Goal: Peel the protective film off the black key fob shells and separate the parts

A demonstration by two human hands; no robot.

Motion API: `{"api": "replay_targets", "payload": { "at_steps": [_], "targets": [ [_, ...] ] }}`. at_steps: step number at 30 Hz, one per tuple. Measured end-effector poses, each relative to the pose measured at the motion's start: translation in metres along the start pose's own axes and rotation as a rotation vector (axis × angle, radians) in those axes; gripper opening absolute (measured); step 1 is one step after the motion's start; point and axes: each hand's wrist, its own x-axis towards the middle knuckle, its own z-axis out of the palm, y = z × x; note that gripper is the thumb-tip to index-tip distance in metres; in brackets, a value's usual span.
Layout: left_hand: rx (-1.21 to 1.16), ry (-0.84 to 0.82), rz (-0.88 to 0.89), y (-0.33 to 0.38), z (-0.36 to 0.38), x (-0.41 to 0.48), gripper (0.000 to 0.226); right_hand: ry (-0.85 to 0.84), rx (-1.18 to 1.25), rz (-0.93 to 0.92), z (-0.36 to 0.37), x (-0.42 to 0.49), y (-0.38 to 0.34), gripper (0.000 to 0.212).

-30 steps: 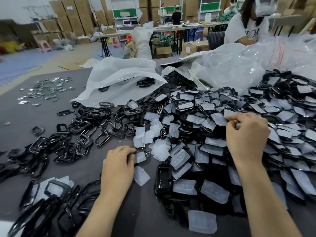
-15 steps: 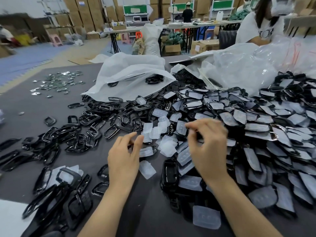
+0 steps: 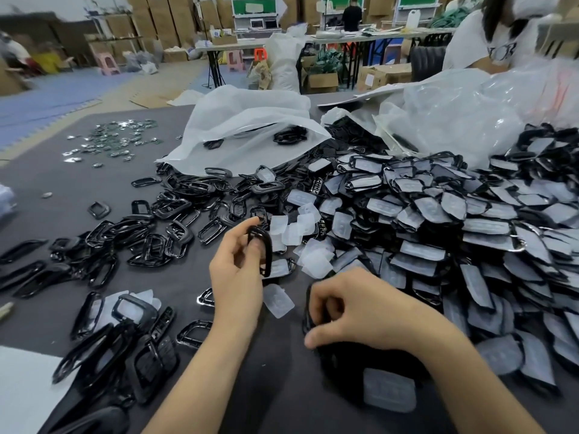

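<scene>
A left hand (image 3: 236,272) pinches a glossy black oval plastic key fob frame (image 3: 263,249) just left of the heap of film-covered black shells (image 3: 438,233). The hollow frame stands on end, long axis near-vertical. At the heap's near edge, the right hand (image 3: 360,311) curls around a second black shell (image 3: 308,308).

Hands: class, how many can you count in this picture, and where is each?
2. The left hand is raised at centre, pinching a black frame. The right hand sits beside it, fingers curled on a black shell. Others may be hidden.
</scene>
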Motion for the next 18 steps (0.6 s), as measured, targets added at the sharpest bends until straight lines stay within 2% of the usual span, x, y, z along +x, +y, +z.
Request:
{"api": "replay_targets", "payload": {
  "at_steps": [5,9,14,18],
  "targets": [
    [-0.015,-0.058,0.003,-0.001,0.002,-0.003,0.033,-0.037,-0.294,0.12,0.003,-0.01,-0.013,0.047],
    [-0.055,-0.11,0.018,0.0,0.008,-0.007,0.03,-0.025,-0.422,0.054,0.008,-0.012,-0.024,0.048],
    [-0.051,-0.167,-0.019,-0.003,0.011,-0.008,0.032,-0.074,-0.437,-0.013,0.013,-0.01,-0.027,0.048],
    [-0.061,-0.204,-0.063,-0.004,0.014,-0.012,0.034,-0.121,-0.361,-0.034,0.019,-0.012,-0.027,0.044]
  ]
}}
